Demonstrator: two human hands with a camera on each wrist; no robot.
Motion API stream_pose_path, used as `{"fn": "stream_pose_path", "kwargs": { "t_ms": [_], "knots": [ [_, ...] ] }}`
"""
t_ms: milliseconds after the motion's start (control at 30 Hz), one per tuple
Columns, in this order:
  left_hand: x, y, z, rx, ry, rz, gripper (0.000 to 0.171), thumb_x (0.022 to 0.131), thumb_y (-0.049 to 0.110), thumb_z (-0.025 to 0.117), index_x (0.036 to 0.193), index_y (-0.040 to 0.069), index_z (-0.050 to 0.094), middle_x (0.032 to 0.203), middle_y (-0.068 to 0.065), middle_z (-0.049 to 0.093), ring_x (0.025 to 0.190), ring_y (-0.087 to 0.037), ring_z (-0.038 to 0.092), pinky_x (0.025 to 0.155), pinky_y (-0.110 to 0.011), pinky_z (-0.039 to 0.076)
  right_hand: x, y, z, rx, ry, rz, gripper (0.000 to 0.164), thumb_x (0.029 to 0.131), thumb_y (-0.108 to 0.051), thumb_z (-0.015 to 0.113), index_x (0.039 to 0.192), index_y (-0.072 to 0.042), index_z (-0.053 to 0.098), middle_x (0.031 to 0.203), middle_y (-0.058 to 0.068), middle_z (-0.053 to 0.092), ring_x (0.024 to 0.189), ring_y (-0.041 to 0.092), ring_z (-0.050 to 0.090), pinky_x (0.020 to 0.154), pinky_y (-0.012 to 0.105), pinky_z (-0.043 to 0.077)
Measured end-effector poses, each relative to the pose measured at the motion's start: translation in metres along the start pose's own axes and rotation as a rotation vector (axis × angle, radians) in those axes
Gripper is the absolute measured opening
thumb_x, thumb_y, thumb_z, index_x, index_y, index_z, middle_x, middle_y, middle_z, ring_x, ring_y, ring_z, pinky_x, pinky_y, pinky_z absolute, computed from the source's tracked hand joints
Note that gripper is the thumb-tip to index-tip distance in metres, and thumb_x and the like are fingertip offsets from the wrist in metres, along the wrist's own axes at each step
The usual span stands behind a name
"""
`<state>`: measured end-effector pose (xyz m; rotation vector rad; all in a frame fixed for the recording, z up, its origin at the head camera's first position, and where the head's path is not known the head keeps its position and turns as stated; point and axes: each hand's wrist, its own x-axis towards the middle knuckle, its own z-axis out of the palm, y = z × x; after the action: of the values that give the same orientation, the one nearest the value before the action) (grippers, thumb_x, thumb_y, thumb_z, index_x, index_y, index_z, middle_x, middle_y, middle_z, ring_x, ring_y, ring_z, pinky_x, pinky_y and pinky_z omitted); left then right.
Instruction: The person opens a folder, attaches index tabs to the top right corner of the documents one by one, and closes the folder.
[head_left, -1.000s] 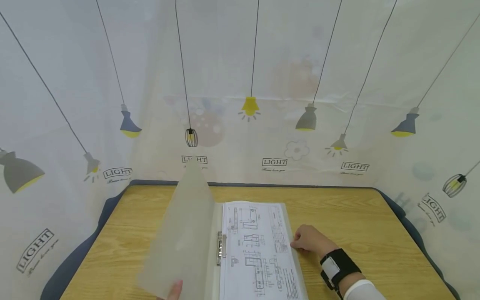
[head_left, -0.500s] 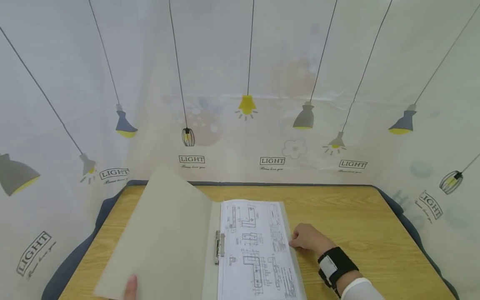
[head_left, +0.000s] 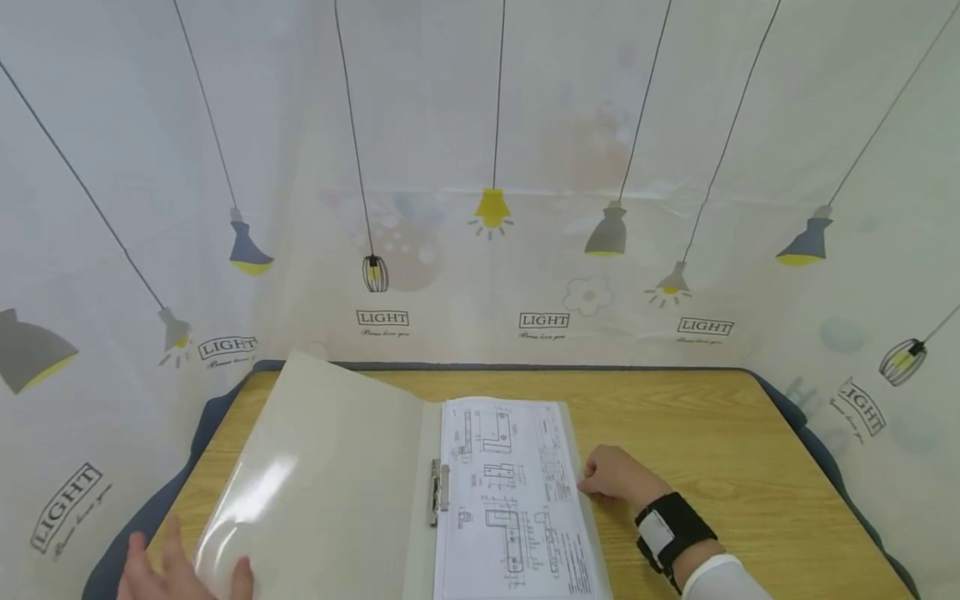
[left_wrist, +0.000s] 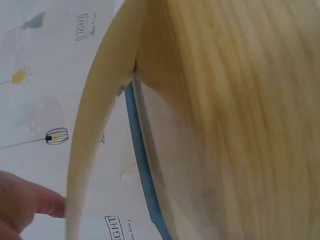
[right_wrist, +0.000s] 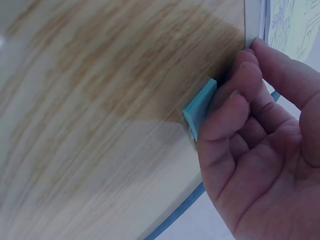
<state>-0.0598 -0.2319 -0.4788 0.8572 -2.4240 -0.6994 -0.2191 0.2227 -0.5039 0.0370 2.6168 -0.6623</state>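
A clip folder (head_left: 345, 475) lies spread on the table in the head view, its pale cover swung to the left and slightly raised and bowed. Its metal clip (head_left: 435, 493) sits beside the spine, next to sheets of technical drawings (head_left: 517, 500). My left hand (head_left: 176, 571) is at the cover's lower left, fingers extended past the edge and thumb over the inner face; in the left wrist view a digit meets the cover (left_wrist: 92, 130). My right hand (right_wrist: 270, 135) pinches the folder's right edge between thumb and fingertip. Its other fingers are curled.
A small flat teal piece (right_wrist: 200, 106), its kind unclear, shows beside the right fingers. The wood-grain table (head_left: 690, 433) has a dark blue border (head_left: 817, 467). A printed curtain with lamp pictures (head_left: 450, 150) surrounds its back and sides. A black strap (head_left: 678, 533) wraps the right wrist.
The folder's cover has swung left and lowered toward the table, with my left hand moving left along with it and its fingers spreading. My right hand stays at the folder's right edge.
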Motion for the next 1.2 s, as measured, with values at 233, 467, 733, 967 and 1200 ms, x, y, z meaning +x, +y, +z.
{"fn": "stream_pose_path", "kwargs": {
  "t_ms": [233,467,733,967,1200],
  "knots": [
    [-0.005,-0.019,0.036,0.282,-0.210,0.531,0.091,0.069,0.007,0.072,0.145,0.015,0.022,0.147,-0.028,0.019,0.133,-0.055,0.012,0.093,-0.071,0.022,-0.002,0.000,-0.001,-0.005,0.003,0.002,0.017,0.084,-0.017,0.069,0.072,-0.008,0.062,0.064,0.004,0.057,0.060,0.017,0.053,0.056,0.026,0.039],
    [-0.003,-0.015,0.059,0.298,-0.395,0.780,0.083,0.057,0.051,0.078,0.126,0.012,0.054,0.136,-0.017,0.045,0.122,-0.047,0.040,0.081,-0.062,0.043,-0.003,-0.001,-0.001,-0.005,0.004,0.000,0.017,0.085,-0.017,0.070,0.073,-0.008,0.062,0.065,0.004,0.057,0.061,0.017,0.053,0.057,0.026,0.039],
    [0.003,-0.008,0.063,0.293,-0.708,0.610,0.080,0.076,0.058,0.067,0.134,0.006,0.049,0.139,-0.037,0.034,0.123,-0.062,0.032,0.081,-0.073,0.038,-0.004,-0.002,0.000,-0.004,0.008,-0.009,0.016,0.085,-0.016,0.069,0.072,-0.008,0.062,0.066,0.004,0.057,0.060,0.017,0.053,0.056,0.026,0.039],
    [0.008,-0.004,0.073,0.355,-0.904,0.442,0.098,0.068,0.067,0.067,0.139,0.005,0.041,0.142,-0.038,0.025,0.124,-0.066,0.023,0.084,-0.074,0.035,-0.003,-0.001,0.001,-0.005,0.013,-0.013,0.017,0.084,-0.017,0.070,0.072,-0.008,0.062,0.065,0.004,0.056,0.060,0.017,0.053,0.056,0.026,0.039],
    [0.007,-0.001,0.073,0.352,-0.913,0.435,0.097,0.068,0.066,0.068,0.139,0.005,0.042,0.142,-0.038,0.026,0.125,-0.065,0.023,0.083,-0.077,0.032,-0.003,0.001,0.000,-0.004,0.006,-0.011,0.016,0.085,-0.017,0.069,0.073,-0.008,0.062,0.066,0.004,0.057,0.061,0.017,0.053,0.056,0.026,0.039]
  ]
}}
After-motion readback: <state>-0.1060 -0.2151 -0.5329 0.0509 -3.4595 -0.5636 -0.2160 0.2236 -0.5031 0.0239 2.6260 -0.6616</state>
